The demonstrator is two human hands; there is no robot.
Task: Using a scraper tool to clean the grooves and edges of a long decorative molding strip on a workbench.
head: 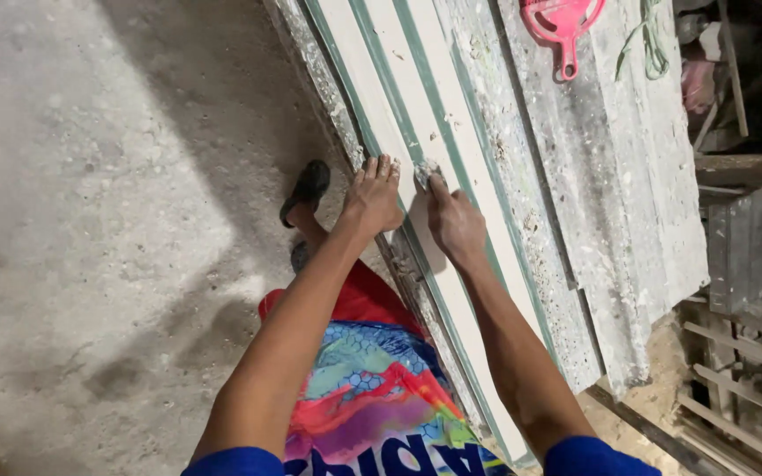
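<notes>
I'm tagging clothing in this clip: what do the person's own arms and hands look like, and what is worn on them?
Both arms are bare from the upper arm down, with short bright blue sleeves showing at the bottom edge. The left hand and right hand wear no gloves, and no rings, watch or bands are visible. Pale dust clings to the right fingertips.

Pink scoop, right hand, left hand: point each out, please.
Pink scoop (560, 19): head view, on its pan.
Right hand (454, 222): head view, back of hand.
Left hand (372, 198): head view, back of hand.
</notes>
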